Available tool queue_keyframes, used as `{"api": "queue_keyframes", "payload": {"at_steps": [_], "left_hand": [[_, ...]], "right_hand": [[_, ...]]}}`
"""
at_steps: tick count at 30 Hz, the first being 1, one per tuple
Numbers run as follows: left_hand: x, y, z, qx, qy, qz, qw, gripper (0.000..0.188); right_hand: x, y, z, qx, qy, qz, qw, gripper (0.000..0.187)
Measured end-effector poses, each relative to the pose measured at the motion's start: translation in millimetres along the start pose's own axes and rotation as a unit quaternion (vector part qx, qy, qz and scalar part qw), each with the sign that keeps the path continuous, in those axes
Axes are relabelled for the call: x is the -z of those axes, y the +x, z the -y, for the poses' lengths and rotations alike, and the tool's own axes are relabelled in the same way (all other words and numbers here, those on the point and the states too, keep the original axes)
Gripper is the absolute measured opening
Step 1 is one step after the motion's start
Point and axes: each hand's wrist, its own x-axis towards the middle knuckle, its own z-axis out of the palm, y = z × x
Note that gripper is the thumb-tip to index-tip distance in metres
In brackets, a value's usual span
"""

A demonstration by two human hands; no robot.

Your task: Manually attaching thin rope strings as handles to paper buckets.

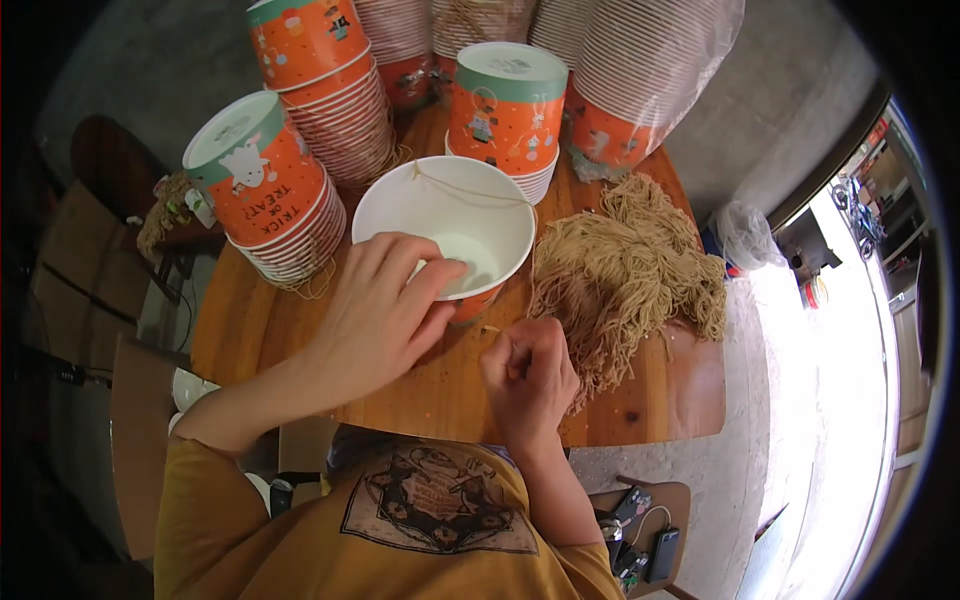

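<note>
A white-lined paper bucket (440,200) stands mouth up, tipped slightly toward me, with orange showing on its outside. My left hand (375,305) grips its near rim, fingertips reaching over the edge to the inside. A thin tan cord (470,192) hangs across the far inner wall of the bucket. Just right of the bucket's near side, my right hand (530,375) is closed in a pinch, and a short pale cord end pokes out past its fingers. To the right of both hands lies a big loose heap of tan cords (630,270).
Nested orange buckets stand upside down at the left (270,190), with a taller stack (325,90) behind. Another stack (507,110) stands beyond the held bucket, and plastic-wrapped stacks (650,80) stand farther back. The wooden table (650,405) has a rounded near edge. A stool (670,500) holds a phone.
</note>
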Motion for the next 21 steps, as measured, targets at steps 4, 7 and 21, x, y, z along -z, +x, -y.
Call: {"api": "queue_keyframes", "payload": {"at_steps": [4,7,21], "left_hand": [[-3.1,-3.0,10.9,0.045,-0.128,0.109,0.985,0.022],[2.5,0.1,6.7,0.059,-0.173,0.111,0.977,0.021],[7.7,6.4,-1.4,0.08,-0.21,0.107,0.969,0.029]], "right_hand": [[-5.4,3.3,-1.6,-0.001,-0.011,-0.008,1.0,0.028],[-6.9,9.6,-1.5,0.025,-0.028,-0.03,0.999,0.029],[-15.2,22.4,-1.5,0.099,-0.07,-0.085,0.989,0.025]]}}
